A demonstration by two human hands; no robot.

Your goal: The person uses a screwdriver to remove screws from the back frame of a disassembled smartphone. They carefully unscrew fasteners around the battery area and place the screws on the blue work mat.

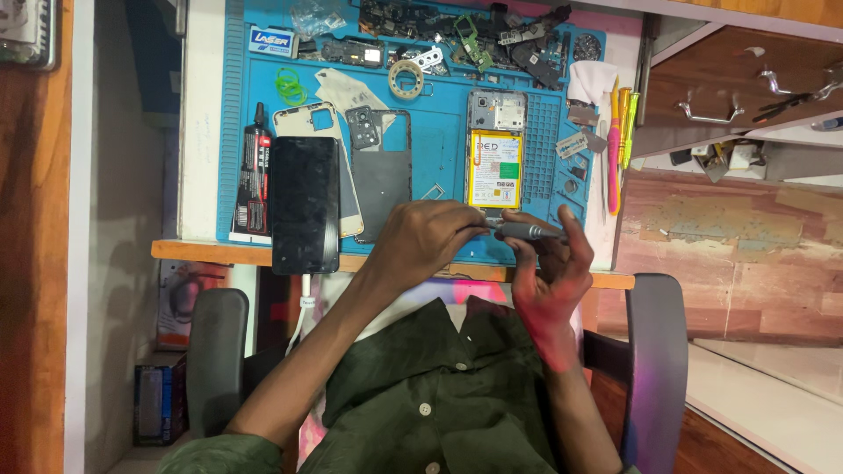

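Fingers of the right hand (pixel 546 279) grip a slim grey metal screwdriver (pixel 527 231); the left hand (pixel 421 239) pinches its tip. Just beyond, the opened phone with yellow battery (pixel 496 156) lies on the blue work mat (pixel 439 145), back cover (pixel 383 168) already off, reassembly apparently undone.

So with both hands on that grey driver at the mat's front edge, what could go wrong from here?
1. The opened phone lies just beyond the driver, battery exposed; a slip of the tip could gouge it.
2. The left hand and right hand work at the blue mat edge, so small parts could roll off.
3. The black screen panel overhangs the desk edge and could get knocked down.
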